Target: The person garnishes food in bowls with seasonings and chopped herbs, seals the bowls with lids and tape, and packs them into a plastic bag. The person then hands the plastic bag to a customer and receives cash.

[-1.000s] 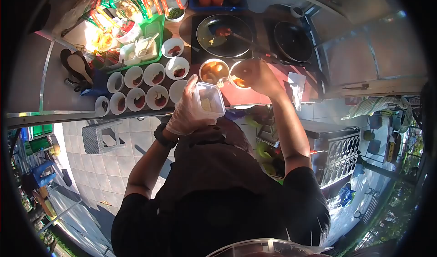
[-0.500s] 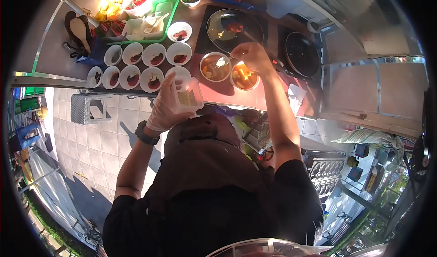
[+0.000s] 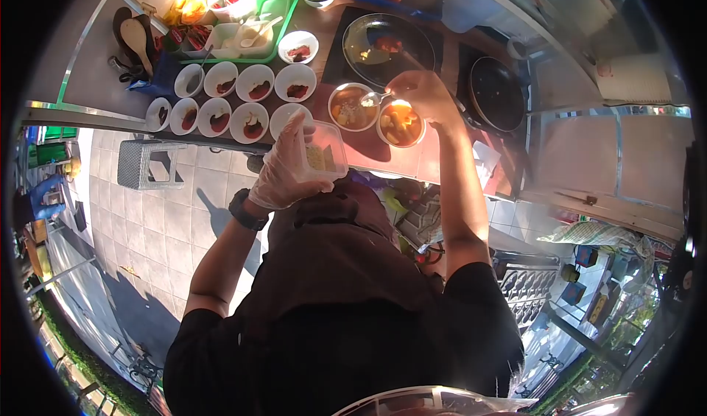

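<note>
My left hand (image 3: 287, 169), in a clear plastic glove, is wrapped round a clear plastic container (image 3: 324, 149) with pale crumbly contents at the bottom. Bare, my right hand (image 3: 421, 96) pinches the handle of a metal spoon (image 3: 373, 99). Its bowl, which carries something pale, is over a white bowl of soup (image 3: 352, 108) with chunks in orange-brown broth. Just below my right hand stands a second soup bowl (image 3: 402, 124), brightly sunlit, with yellowish pieces in red-orange broth.
Two rows of white bowls (image 3: 251, 122) with dark red paste stand at the left. Behind the soup bowls is a frying pan (image 3: 389, 50) with food and a utensil; another pan (image 3: 496, 93) sits right. A green tray (image 3: 286, 24) and blue crate (image 3: 412, 2) line the back.
The spoon has levelled out slightly over the left soup bowl as my right hand shifted a little. The whole view has drifted slightly; both hands keep their holds.
</note>
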The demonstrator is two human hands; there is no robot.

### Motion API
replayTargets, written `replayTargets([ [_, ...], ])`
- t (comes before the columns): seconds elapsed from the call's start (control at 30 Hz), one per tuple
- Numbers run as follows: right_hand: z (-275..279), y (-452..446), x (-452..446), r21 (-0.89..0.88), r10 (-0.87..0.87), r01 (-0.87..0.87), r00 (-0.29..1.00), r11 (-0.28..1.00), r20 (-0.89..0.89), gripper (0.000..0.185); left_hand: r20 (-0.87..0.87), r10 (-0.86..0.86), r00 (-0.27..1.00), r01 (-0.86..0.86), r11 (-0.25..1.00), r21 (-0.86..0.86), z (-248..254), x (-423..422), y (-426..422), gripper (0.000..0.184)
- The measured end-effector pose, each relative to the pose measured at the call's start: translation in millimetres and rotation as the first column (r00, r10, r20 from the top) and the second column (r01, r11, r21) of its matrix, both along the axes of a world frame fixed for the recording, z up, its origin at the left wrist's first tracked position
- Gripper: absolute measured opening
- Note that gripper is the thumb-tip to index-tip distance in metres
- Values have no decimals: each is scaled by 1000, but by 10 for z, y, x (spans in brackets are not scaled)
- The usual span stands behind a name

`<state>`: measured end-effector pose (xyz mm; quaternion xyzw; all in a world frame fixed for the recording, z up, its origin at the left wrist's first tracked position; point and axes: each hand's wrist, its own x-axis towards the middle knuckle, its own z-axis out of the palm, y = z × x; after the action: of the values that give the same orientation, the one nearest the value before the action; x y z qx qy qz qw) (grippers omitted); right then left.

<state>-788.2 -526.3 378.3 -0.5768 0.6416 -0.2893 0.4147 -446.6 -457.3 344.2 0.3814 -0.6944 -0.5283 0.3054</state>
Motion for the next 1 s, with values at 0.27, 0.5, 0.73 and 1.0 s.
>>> replayTargets([
  [0.27, 263, 715, 446, -321, 310, -449, 862, 834, -401, 16, -114, -186, 976, 187, 982, 3, 49, -580, -27, 136],
  [0.5, 361, 847, 5, -48, 97, -98, 995, 994, -21, 9, -88, -223, 971, 230, 970, 78, 111, -818, -36, 141],
  [0.73, 252, 732, -499, -133, -140, 116, 973, 984, -186, 12, -44, -218, 975, 221, 968, 117, -36, -817, -40, 141],
  [1.0, -84, 513, -736, -50, -223, 217, 945, 975, -240, 10, -52, -224, 973, 228, 968, 107, -84, -725, 6, 139],
])
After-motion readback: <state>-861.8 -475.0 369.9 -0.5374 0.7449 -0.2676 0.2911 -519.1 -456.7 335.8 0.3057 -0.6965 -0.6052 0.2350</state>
